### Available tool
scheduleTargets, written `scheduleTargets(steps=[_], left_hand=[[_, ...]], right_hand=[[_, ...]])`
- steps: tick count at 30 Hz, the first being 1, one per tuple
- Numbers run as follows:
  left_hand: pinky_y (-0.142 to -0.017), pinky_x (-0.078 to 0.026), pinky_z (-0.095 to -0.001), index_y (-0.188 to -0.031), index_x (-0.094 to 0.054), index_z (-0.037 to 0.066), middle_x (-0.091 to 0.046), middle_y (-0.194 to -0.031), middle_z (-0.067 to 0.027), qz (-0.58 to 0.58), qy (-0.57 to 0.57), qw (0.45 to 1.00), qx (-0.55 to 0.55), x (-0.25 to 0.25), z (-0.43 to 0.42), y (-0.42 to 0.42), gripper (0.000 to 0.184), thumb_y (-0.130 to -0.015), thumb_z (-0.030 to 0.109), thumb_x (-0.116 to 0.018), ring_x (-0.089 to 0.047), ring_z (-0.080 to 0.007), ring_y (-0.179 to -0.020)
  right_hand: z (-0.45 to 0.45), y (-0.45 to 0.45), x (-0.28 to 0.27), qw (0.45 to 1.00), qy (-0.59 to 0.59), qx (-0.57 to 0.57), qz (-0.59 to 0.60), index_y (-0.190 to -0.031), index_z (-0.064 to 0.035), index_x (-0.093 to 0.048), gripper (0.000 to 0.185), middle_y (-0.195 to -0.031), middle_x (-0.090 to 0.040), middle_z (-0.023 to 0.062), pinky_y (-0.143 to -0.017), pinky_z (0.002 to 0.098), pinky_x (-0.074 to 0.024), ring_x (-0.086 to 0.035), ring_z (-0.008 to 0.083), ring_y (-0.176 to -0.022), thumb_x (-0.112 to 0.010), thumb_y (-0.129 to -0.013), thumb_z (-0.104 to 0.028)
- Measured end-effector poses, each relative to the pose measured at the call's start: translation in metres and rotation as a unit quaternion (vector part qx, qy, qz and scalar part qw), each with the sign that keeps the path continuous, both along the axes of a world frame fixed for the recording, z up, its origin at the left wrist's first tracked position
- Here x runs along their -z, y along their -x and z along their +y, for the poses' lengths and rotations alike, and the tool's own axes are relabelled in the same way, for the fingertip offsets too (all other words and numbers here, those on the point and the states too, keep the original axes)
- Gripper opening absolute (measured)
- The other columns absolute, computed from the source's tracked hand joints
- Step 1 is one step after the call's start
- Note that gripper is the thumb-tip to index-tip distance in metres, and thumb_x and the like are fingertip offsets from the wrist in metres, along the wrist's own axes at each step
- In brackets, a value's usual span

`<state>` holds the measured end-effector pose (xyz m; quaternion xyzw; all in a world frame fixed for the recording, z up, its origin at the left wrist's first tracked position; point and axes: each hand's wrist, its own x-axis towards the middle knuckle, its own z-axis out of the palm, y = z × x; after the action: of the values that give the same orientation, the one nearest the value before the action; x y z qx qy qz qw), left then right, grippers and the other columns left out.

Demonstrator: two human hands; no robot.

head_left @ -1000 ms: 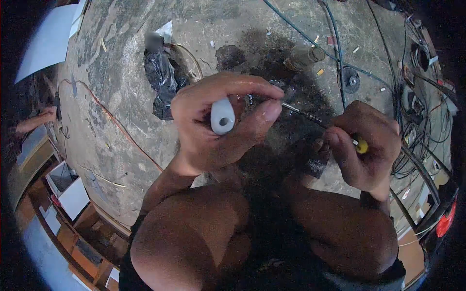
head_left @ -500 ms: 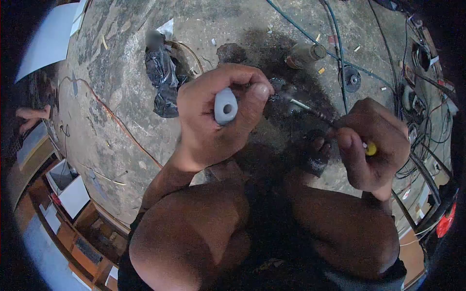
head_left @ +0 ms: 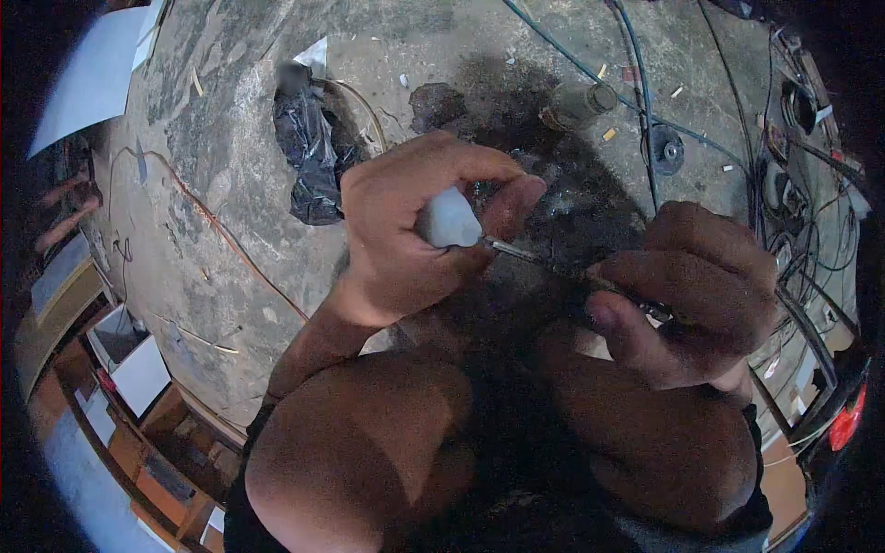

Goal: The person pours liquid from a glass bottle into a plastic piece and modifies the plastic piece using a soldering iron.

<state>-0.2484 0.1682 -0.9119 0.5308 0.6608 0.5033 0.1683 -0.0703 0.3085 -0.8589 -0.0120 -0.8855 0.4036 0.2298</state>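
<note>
My left hand [head_left: 392,221] is wrapped round a pale grey tapered handle [head_left: 449,219], whose end pokes out between thumb and fingers, facing right. A thin metal rod [head_left: 521,252] is pinched between the thumb and fingers of my right hand [head_left: 696,295]. The rod's tip meets the end of the handle; how far it goes into the hole there, I cannot tell. Both hands are raised above my knees. The rod's rear part is mostly hidden in my right hand.
On the stained concrete floor lie a black plastic bag [head_left: 313,157], a glass jar [head_left: 581,106] on its side and a dark disc [head_left: 667,150]. Blue hoses [head_left: 634,55] and tangled cables run along the right. Wooden shelving [head_left: 175,433] stands at left; another person's hand or foot [head_left: 69,221] shows beyond it.
My right hand has moved left and turned, bringing the rod's tip to the handle's end. The handle has tilted rightward in my left hand. The yellow piece at my right hand is out of sight.
</note>
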Motion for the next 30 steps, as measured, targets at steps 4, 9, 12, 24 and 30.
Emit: scheduleTargets(steps=[4, 9, 12, 24, 30], left_hand=[[-0.051, -0.038, -0.0233, -0.081, -0.070, 0.007, -0.064, -0.068, -0.0011, -0.007, 0.004, 1.000, 0.012, -0.001, 0.002, -0.003, 0.016, -0.071, 0.008, -0.083, -0.052, -0.0079, -0.056], [-0.055, -0.047, -0.0327, -0.085, -0.067, 0.009, -0.065, -0.074, -0.0079, -0.008, 0.006, 0.999, 0.049, 0.007, 0.004, -0.002, 0.021, -0.072, 0.020, -0.080, -0.062, -0.0243, -0.063], [-0.053, -0.046, -0.0358, -0.084, -0.064, 0.010, -0.061, -0.072, -0.0084, 0.017, 0.036, 0.996, 0.077, 0.007, 0.004, -0.002, 0.025, -0.070, 0.026, -0.078, -0.061, -0.0285, -0.063], [-0.056, -0.047, -0.0398, -0.076, -0.061, 0.009, -0.060, -0.072, -0.0094, 0.042, 0.096, 0.993, 0.057, 0.050, 0.002, -0.002, 0.021, -0.061, 0.012, -0.076, -0.063, -0.0315, -0.067], [-0.060, -0.049, -0.0383, -0.074, -0.063, 0.006, -0.064, -0.073, -0.0117, 0.004, 0.153, 0.988, 0.003, 0.055, -0.001, -0.005, 0.018, -0.060, 0.006, -0.075, -0.065, -0.0320, -0.070]], right_hand=[[-0.002, 0.003, -0.001, 0.999, -0.031, 0.017, -0.015, -0.087, -0.0048, -0.072, 0.017, -0.062, -0.060, 0.0063, -0.038, 0.0260, -0.0376, -0.054, 0.0154, -0.046, -0.075, -0.071, -0.007], [-0.014, 0.013, -0.007, 0.987, -0.122, 0.063, -0.086, -0.092, -0.0038, -0.069, 0.021, -0.063, -0.057, 0.0070, -0.042, 0.0288, -0.0422, -0.057, 0.0183, -0.049, -0.075, -0.072, -0.008], [-0.025, 0.021, -0.010, 0.979, -0.117, 0.060, -0.158, -0.091, -0.0029, -0.068, 0.018, -0.066, -0.058, 0.0085, -0.045, 0.0311, -0.0443, -0.058, 0.0215, -0.052, -0.072, -0.074, -0.008], [-0.028, 0.009, 0.051, 0.796, 0.520, 0.121, -0.285, -0.074, -0.0021, -0.060, 0.033, -0.061, -0.054, 0.0012, -0.045, 0.0234, -0.0373, -0.050, 0.0048, -0.052, -0.052, -0.100, -0.022], [-0.030, 0.007, 0.061, 0.781, 0.548, 0.155, -0.256, -0.074, -0.0028, -0.060, 0.035, -0.057, -0.052, -0.0012, -0.043, 0.0232, -0.0351, -0.047, 0.0059, -0.047, -0.054, -0.100, -0.025]])
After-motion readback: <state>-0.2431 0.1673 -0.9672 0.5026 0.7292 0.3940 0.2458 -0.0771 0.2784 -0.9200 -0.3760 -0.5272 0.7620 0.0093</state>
